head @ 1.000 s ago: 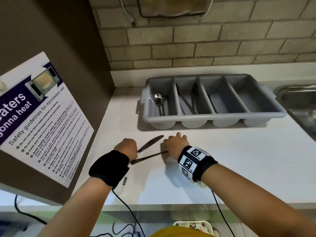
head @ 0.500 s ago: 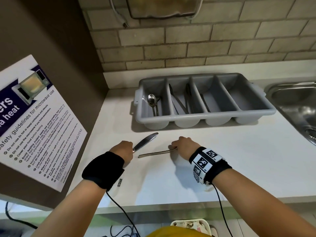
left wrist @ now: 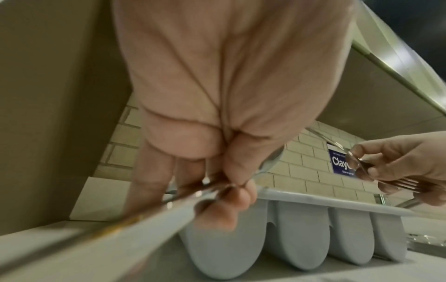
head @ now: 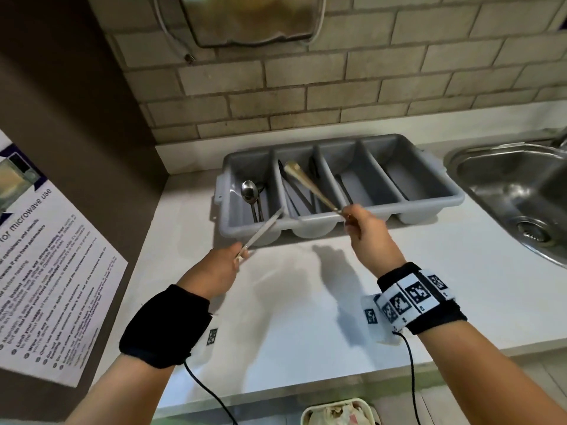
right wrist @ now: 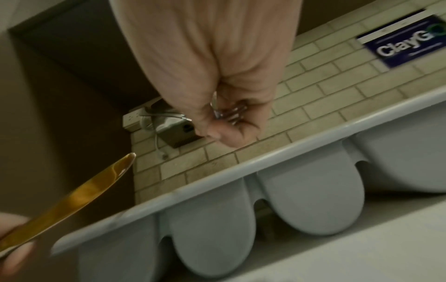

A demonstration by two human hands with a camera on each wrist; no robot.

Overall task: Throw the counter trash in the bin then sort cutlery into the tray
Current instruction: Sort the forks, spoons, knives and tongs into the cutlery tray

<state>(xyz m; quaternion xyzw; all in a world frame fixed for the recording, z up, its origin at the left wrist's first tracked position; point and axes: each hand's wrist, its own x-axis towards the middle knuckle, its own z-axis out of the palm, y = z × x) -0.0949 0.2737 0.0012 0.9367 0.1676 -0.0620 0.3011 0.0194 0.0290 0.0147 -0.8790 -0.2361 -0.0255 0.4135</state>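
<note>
My left hand pinches a table knife by its handle, and the blade slants up toward the front left corner of the grey four-compartment tray. My right hand grips a fork near its tines. The fork's handle slants up and left over the second compartment. In the left wrist view my fingers close on the knife, and the fork tines stick out of the right hand. A spoon lies in the leftmost compartment. Dark cutlery lies in the second one.
A steel sink is set into the white counter right of the tray. At the left, a brown wall carries a microwave safety poster. A bin holding trash shows below the counter's front edge. A metal dispenser hangs on the brick wall.
Both hands have risen off the counter toward the tray. The left lifted the knife. The right picked up the fork and swung its handle up over the tray.
</note>
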